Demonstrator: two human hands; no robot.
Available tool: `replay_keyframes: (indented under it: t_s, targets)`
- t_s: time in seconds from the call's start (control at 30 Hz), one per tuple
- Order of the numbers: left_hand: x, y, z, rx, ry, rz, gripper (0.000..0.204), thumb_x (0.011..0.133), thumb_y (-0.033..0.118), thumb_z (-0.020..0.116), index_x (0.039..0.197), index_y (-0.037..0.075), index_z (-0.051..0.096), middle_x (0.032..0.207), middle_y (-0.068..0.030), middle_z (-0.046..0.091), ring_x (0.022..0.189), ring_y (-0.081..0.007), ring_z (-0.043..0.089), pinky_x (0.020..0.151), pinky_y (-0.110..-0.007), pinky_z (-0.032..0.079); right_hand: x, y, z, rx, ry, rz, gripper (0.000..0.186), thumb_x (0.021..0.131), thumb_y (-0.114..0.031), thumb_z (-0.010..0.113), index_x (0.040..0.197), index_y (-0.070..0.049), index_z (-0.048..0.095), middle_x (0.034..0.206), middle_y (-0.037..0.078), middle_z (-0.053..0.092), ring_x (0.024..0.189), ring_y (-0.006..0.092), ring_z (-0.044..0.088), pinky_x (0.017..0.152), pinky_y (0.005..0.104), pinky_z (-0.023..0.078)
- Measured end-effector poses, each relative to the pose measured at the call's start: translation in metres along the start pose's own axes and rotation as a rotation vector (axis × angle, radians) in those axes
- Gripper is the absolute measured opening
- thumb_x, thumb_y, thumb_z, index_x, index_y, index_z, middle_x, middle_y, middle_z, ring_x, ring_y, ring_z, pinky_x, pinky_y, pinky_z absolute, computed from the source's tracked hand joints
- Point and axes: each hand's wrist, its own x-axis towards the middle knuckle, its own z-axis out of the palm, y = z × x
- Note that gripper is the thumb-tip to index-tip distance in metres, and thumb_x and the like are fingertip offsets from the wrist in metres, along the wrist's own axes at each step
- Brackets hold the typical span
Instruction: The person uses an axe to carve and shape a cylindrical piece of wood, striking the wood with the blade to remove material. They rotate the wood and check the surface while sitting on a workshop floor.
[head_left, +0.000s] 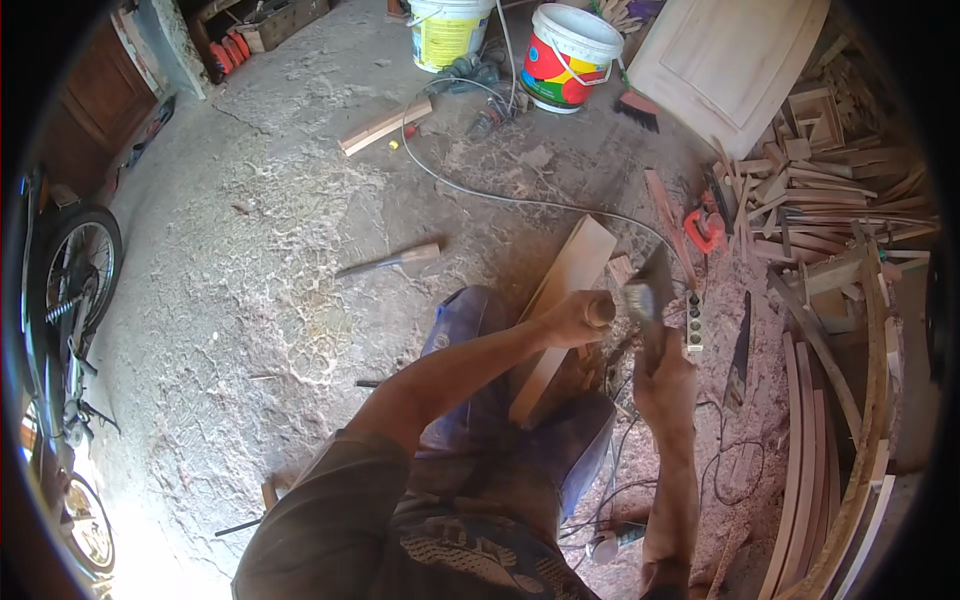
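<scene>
My left hand (575, 322) is closed round the thick wooden handle (601, 309) of what looks like a chisel, its butt end up; the blade is hidden. To its right, my right hand (665, 378) grips a short-handled hammer or hatchet with a metal head (640, 301), raised close beside the butt. Below my left hand a pale wooden board (570, 265) slants between my knees, its lower end near my lap. A second, narrower face of wood shows along its right side. The spot under the left fist is hidden.
A wooden-handled tool (405, 258) and a short wood piece (385, 126) lie on the rough floor. A cable runs to a power strip (694, 322). At right are a handsaw (739, 355), a red clamp (704, 230) and stacked wood strips (830, 190). Buckets (570, 60) stand ahead; a motorcycle (75, 270) stands left.
</scene>
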Motion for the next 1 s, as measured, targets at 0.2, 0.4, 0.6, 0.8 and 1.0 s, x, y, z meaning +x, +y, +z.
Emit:
replay_keyframes:
  t_s: [0.2,0.4,0.6,0.8,1.0]
  targets:
    - [0.004,0.007,-0.003,0.057,-0.053,-0.035,0.02,0.078,0.013,0.074,0.089,0.005,0.059,0.079,-0.0051,0.06,0.075,-0.0165,0.057,0.07,-0.036,0.048,-0.007,-0.016,-0.036,0.168,0.472,-0.188,0.032,0.09,-0.009,0.065,0.117,-0.004,0.048,0.083,0.022,0.069,0.065,0.0392,0.07,0.06,0.0488,0.056]
    - [0.013,-0.052,-0.012,0.433,-0.04,0.185,0.024,0.079,0.014,0.076,0.093,0.004,0.06,0.08,-0.0073,0.06,0.078,-0.0174,0.061,0.07,-0.035,0.049,-0.013,0.024,0.032,-0.058,-0.229,-0.03,0.033,0.092,-0.016,0.062,0.119,-0.003,0.046,0.082,0.029,0.068,0.081,0.0529,0.066,0.071,0.0593,0.053]
    - [0.011,0.02,-0.04,0.042,0.291,0.046,0.019,0.08,0.006,0.076,0.089,0.003,0.059,0.083,-0.0037,0.063,0.078,-0.0135,0.061,0.071,-0.03,0.05,-0.031,0.022,-0.024,0.291,0.247,0.019,0.026,0.091,-0.004,0.065,0.114,-0.003,0.052,0.069,0.008,0.064,0.057,0.0166,0.061,0.049,0.0318,0.047]
    - [0.037,0.113,-0.05,-0.277,0.332,0.048,0.021,0.084,-0.001,0.075,0.088,0.008,0.057,0.08,0.0006,0.061,0.074,-0.0083,0.059,0.067,-0.028,0.05,-0.026,0.036,-0.001,0.66,0.361,-0.035,0.035,0.086,0.002,0.07,0.119,-0.002,0.057,0.087,0.005,0.065,0.072,0.0117,0.059,0.061,0.0259,0.047]
    - [0.032,0.121,0.017,-0.951,-0.018,-0.057,0.021,0.09,0.013,0.075,0.099,0.009,0.057,0.094,-0.004,0.064,0.087,-0.0145,0.064,0.08,-0.033,0.053,-0.004,0.02,0.02,0.78,0.176,0.066,0.027,0.088,-0.012,0.073,0.106,-0.001,0.056,0.081,0.01,0.066,0.066,0.0181,0.059,0.06,0.0376,0.05]
